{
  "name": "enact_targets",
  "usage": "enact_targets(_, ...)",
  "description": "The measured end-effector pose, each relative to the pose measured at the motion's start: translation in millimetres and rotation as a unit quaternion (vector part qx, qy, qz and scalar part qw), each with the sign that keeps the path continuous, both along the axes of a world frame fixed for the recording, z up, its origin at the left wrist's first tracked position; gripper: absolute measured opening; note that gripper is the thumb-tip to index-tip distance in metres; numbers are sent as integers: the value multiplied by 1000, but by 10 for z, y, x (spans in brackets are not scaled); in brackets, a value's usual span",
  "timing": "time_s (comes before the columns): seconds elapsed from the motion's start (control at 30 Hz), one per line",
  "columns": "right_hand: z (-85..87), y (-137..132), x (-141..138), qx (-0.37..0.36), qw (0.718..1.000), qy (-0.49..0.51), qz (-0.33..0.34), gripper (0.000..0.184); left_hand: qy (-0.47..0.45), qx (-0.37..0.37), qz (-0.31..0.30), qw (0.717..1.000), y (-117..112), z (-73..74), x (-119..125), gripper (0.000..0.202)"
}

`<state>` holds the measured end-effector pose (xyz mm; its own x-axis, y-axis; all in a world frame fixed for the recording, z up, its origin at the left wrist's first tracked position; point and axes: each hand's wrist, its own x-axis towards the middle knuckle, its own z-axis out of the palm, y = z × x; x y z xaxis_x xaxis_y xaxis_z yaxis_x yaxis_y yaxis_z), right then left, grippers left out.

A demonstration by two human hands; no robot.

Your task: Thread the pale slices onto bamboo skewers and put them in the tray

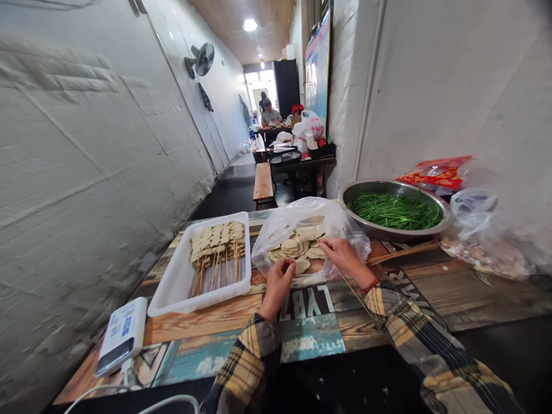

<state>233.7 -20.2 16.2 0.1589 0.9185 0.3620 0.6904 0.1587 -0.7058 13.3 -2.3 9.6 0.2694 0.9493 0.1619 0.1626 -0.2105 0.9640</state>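
Observation:
My right hand [346,260] pinches a thin wooden skewer [347,283], which slants from above the fingers down toward the sleeve. A red bead bracelet circles that wrist. My left hand [278,287] is closed at the near edge of a clear plastic bag [269,233], its fingertips pressed together; whether anything sits in them I cannot make out. Pale, flat oval slices [293,246] lie heaped in the opened bag between and beyond both hands. To the left, a white plastic tray [172,287] holds rows of skewered slices [218,241], sticks pointing toward me.
Loose skewers [403,252] lie right of my right hand. Behind them stands a metal bowl [345,201] of green stalks, with plastic bags [483,236] beside it. A white device [122,336] with a cable rests front left. Farther off are a bench [263,183] and a seated person [270,115].

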Motion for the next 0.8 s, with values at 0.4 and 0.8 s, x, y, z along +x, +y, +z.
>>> enact_targets(0.4, -159, 407, 171, -14, 993, -94, -77, 36, 48, 33, 76, 995, 407, -95, -41, 25)
enact_targets(0.8, 48, 238, 163, -10, 963, -225, -146, 34, 99, 56, 76, 991, 364, -15, -47, 26)
